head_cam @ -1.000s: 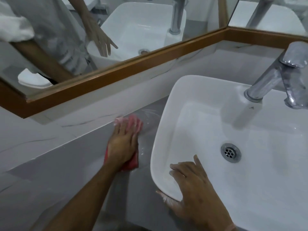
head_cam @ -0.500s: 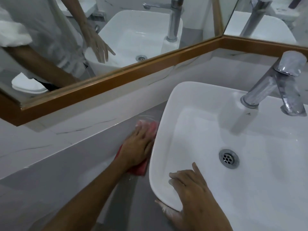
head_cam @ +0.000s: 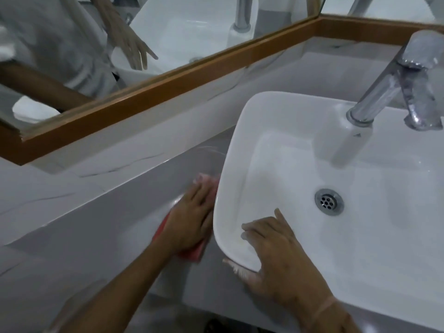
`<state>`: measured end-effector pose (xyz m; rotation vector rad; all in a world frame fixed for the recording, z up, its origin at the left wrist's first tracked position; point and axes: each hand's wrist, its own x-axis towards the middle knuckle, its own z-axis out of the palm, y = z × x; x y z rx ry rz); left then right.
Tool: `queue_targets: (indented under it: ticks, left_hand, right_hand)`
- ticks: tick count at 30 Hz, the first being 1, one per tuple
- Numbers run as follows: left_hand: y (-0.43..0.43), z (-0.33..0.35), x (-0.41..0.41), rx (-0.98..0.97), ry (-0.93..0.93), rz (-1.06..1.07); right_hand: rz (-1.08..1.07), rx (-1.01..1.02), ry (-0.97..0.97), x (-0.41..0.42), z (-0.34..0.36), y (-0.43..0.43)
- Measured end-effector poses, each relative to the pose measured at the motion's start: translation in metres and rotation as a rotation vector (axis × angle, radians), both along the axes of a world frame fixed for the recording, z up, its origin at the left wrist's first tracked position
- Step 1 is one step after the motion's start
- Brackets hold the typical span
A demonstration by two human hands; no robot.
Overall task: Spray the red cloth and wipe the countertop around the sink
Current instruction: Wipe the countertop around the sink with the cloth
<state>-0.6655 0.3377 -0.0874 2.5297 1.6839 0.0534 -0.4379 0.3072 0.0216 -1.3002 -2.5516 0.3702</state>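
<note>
My left hand [head_cam: 189, 219] presses flat on the red cloth [head_cam: 192, 253], which lies on the grey countertop [head_cam: 101, 227] right against the left side of the white sink [head_cam: 230, 164]. Most of the cloth is hidden under my hand; its far tip and near corner show. My right hand [head_cam: 276, 255] rests over the sink's near-left corner, fingers inside the rim and thumb outside. No spray bottle is in view.
A chrome faucet [head_cam: 394, 90] stands at the sink's far right, and a drain [head_cam: 328, 201] sits in the basin. A wood-framed mirror [head_cam: 168, 82] runs along the marble backsplash behind the counter. Wet streaks shine on the counter beyond the cloth.
My left hand has slid the cloth to the right, from open counter up against the sink's left side. My right hand has stayed on the sink corner.
</note>
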Motion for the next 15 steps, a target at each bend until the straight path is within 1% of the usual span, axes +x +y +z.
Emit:
queue_targets:
  ticks: [2, 3, 4, 5, 6, 7, 8, 9, 10, 11, 13, 15]
  left_hand:
    - [-0.048, -0.003, -0.022, -0.045, -0.077, -0.047]
    - [-0.061, 0.001, -0.042, -0.044, -0.078, -0.056]
    - [-0.066, 0.003, -0.066, -0.012, -0.037, -0.049]
    - [-0.066, 0.006, -0.087, -0.021, -0.021, 0.010]
    - [-0.058, 0.010, -0.102, -0.027, -0.036, 0.122]
    - [-0.046, 0.015, -0.108, -0.023, -0.062, 0.279]
    - [-0.034, 0.018, -0.103, 0.001, -0.086, 0.426]
    - [-0.023, 0.020, -0.088, 0.017, -0.083, 0.520]
    - [-0.019, 0.019, -0.068, 0.031, -0.059, 0.542]
    - [-0.021, 0.016, -0.046, 0.034, -0.047, 0.491]
    - [-0.043, 0.011, -0.008, 0.044, -0.093, 0.314]
    - [-0.082, 0.006, 0.003, -0.003, -0.125, 0.235]
  right_hand:
    - [0.003, -0.001, -0.002, 0.000, 0.001, 0.000]
    - [-0.001, 0.000, -0.004, -0.001, 0.001, 0.000]
    - [-0.003, 0.000, -0.008, -0.001, 0.002, 0.000]
    - [-0.004, 0.003, -0.010, -0.002, 0.001, 0.000]
    - [-0.006, 0.006, -0.013, -0.002, 0.002, 0.000]
    - [-0.008, 0.003, -0.018, -0.002, 0.002, -0.001]
    - [-0.008, 0.002, -0.021, -0.002, 0.002, -0.001]
    - [-0.010, 0.004, -0.021, -0.001, 0.002, 0.000]
    - [-0.008, 0.005, -0.020, -0.002, 0.002, -0.001]
    - [-0.006, 0.005, -0.022, -0.002, 0.001, -0.001]
    - [-0.009, 0.003, -0.030, -0.001, 0.000, 0.000]
    - [-0.007, -0.008, -0.042, -0.001, -0.002, 0.001]
